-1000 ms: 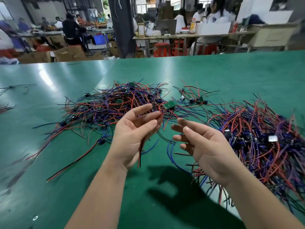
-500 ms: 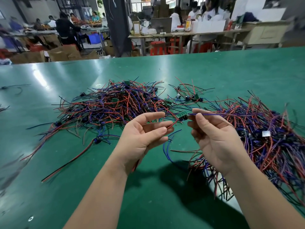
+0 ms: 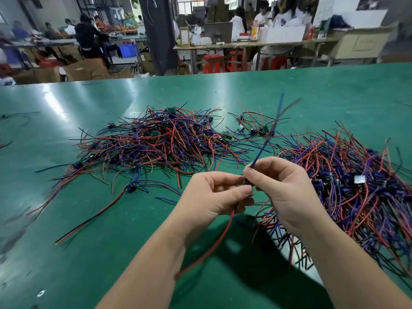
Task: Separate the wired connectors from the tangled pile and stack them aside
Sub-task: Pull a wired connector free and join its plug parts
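The left hand (image 3: 214, 195) and right hand (image 3: 283, 190) both pinch one wired connector (image 3: 248, 182) just above the green table (image 3: 89, 253), with the tangled pile (image 3: 160, 141) behind looking large, so I'd judge most sorting is left to do.

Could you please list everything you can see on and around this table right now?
table: one, green, foreground
centre wire pile: one, red-blue-purple-black, table centre
right wire pile: one, same colours, table right
held wired connector: one, blue lead up, red lead down, lifted above the table front
loose wired connector: one, dark, red-black leads, just in front of the centre pile
stools: several, red, behind the table
left grip: one, bare, pinches the held connector
right grip: one, bare, pinches its blue lead
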